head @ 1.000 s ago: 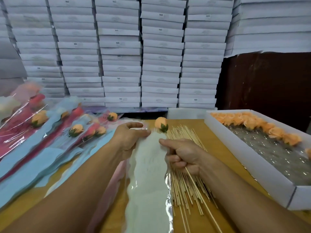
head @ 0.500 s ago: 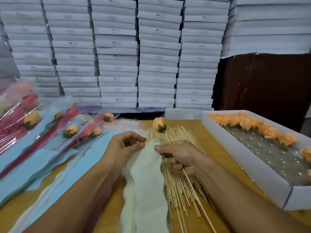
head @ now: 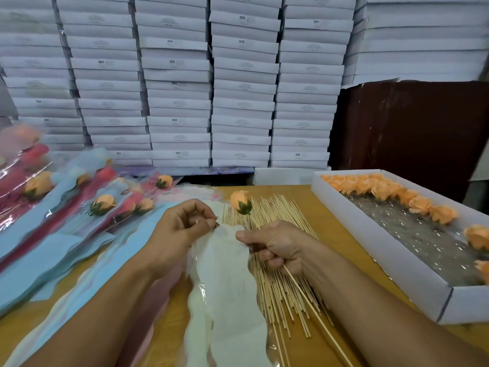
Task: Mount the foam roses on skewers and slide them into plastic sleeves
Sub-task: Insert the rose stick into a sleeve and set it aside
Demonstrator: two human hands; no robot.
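Note:
An orange foam rose [head: 240,202] with a green base sits on a skewer [head: 312,308] that runs through my right hand [head: 277,246]. That hand grips the skewer, and its thumb and forefinger also pinch the right top edge of a white plastic sleeve [head: 227,292]. My left hand [head: 182,229] pinches the sleeve's left top edge. The sleeve lies lengthwise on the table between my forearms. The rose stands just beyond the sleeve's top end.
Several loose skewers [head: 280,274] lie in a pile under my right hand. A white tray [head: 370,242] at the right holds several orange roses. Sleeved roses [head: 103,205] lie in blue and red sleeves at the left. White boxes [head: 238,88] are stacked behind the table.
The sleeve has slid toward me, away from the rose, and both hands came back with it. My fingers now pinch its top edge on either side.

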